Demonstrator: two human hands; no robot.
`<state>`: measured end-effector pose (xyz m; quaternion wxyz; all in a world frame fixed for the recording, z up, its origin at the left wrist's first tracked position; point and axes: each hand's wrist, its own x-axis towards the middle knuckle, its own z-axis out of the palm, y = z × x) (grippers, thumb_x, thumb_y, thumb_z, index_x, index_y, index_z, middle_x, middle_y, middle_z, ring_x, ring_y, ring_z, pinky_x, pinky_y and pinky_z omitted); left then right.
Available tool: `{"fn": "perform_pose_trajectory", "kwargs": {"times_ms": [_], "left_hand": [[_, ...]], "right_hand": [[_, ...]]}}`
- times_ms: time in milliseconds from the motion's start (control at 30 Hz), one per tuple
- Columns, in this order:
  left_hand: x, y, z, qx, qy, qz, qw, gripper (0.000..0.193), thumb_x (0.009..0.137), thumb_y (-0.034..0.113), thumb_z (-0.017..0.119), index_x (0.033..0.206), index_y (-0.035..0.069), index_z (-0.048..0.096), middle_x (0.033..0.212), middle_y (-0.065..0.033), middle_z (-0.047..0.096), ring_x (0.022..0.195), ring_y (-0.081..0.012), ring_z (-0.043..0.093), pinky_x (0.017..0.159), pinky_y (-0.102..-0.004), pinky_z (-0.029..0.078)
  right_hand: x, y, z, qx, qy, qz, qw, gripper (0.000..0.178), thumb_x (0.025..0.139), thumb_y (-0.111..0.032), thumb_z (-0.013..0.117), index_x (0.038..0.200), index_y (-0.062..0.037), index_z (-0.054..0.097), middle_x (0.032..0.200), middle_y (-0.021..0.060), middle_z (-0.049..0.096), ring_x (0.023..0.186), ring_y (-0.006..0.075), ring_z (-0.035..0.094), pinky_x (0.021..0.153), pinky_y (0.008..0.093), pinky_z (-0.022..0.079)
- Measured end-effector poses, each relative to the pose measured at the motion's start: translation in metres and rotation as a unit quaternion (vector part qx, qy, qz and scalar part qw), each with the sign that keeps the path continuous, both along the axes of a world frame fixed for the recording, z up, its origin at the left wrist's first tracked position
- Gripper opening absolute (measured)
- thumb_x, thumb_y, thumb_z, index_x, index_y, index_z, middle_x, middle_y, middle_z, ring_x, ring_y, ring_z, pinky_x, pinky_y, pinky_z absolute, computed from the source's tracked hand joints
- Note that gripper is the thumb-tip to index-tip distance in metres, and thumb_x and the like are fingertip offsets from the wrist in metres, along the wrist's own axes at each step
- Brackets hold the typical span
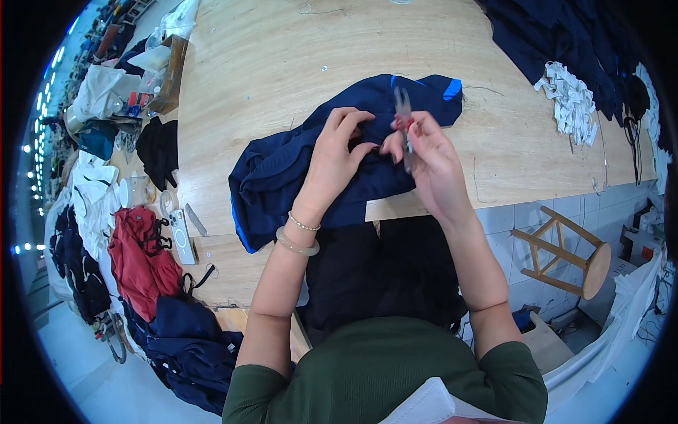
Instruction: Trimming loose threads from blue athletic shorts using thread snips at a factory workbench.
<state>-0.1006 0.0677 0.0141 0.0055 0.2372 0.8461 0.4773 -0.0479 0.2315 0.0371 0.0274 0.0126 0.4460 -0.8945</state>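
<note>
We are pinching the navy garment [296, 169] with our left hand [333, 152], our right hand [431, 159] gripping snips [404, 120] above it; trimming seems midway.

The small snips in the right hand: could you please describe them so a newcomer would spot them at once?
Start at the wooden table, then the navy garment bunched at its near edge. Above it, the right hand holds thread snips upright: the only metal tool there, with a red grip.

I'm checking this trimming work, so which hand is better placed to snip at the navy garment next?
The right hand, probably: its grip is already shut on the small metal thread snips, just above the navy blue fabric garment. The left hand only pinches the cloth.
</note>
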Motion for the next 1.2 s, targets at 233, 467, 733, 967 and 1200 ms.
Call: {"fn": "perform_pose_trajectory", "kwargs": {"times_ms": [233, 467, 733, 967, 1200], "left_hand": [[-0.006, -0.016, 0.004, -0.047, -0.007, -0.031, 0.998, 0.028, 0.081, 0.004, 0.072, 0.109, 0.004, 0.063, 0.105, -0.0073, 0.055, 0.086, -0.0194, 0.061, 0.076, -0.0294, 0.051], [-0.008, -0.016, 0.006, -0.086, 0.054, -0.041, 0.994, 0.022, 0.080, 0.004, 0.072, 0.101, 0.006, 0.067, 0.099, -0.0069, 0.055, 0.082, -0.0214, 0.060, 0.073, -0.0304, 0.049], [-0.007, -0.014, 0.002, -0.101, 0.100, -0.026, 0.990, 0.027, 0.073, 0.006, 0.077, 0.099, 0.007, 0.069, 0.095, -0.0052, 0.053, 0.077, -0.0191, 0.055, 0.070, -0.0311, 0.048], [-0.008, -0.014, 0.006, -0.072, 0.097, -0.004, 0.993, 0.013, 0.078, 0.004, 0.073, 0.091, 0.004, 0.069, 0.089, -0.0058, 0.058, 0.074, -0.0206, 0.060, 0.066, -0.0293, 0.050], [-0.006, -0.013, 0.010, -0.086, 0.095, 0.045, 0.991, 0.005, 0.092, 0.000, 0.056, 0.097, 0.000, 0.058, 0.089, -0.0153, 0.067, 0.082, -0.0297, 0.069, 0.072, -0.0325, 0.054]], "right_hand": [[-0.008, 0.022, -0.030, -0.021, -0.025, -0.121, 0.992, 0.020, 0.103, -0.024, 0.047, 0.108, -0.0055, 0.052, 0.077, 0.0029, 0.053, 0.096, 0.0168, 0.059, 0.090, 0.0314, 0.042], [-0.009, 0.023, -0.026, -0.034, -0.043, -0.130, 0.990, 0.020, 0.103, -0.026, 0.047, 0.107, -0.0068, 0.052, 0.076, 0.0028, 0.053, 0.104, 0.0211, 0.059, 0.092, 0.0360, 0.042], [-0.009, 0.024, -0.021, -0.036, -0.048, -0.128, 0.990, 0.021, 0.103, -0.027, 0.047, 0.107, -0.0072, 0.053, 0.075, 0.0020, 0.053, 0.106, 0.0222, 0.059, 0.093, 0.0400, 0.042], [-0.004, 0.026, -0.010, -0.031, -0.045, -0.117, 0.992, 0.020, 0.103, -0.024, 0.048, 0.108, -0.0062, 0.052, 0.074, 0.0022, 0.051, 0.102, 0.0220, 0.060, 0.089, 0.0381, 0.045], [0.010, 0.024, 0.006, 0.200, -0.014, -0.069, 0.977, 0.011, 0.094, -0.008, 0.062, 0.099, -0.0023, 0.055, 0.068, -0.0001, 0.054, 0.062, 0.0061, 0.053, 0.061, 0.0204, 0.043]]}}
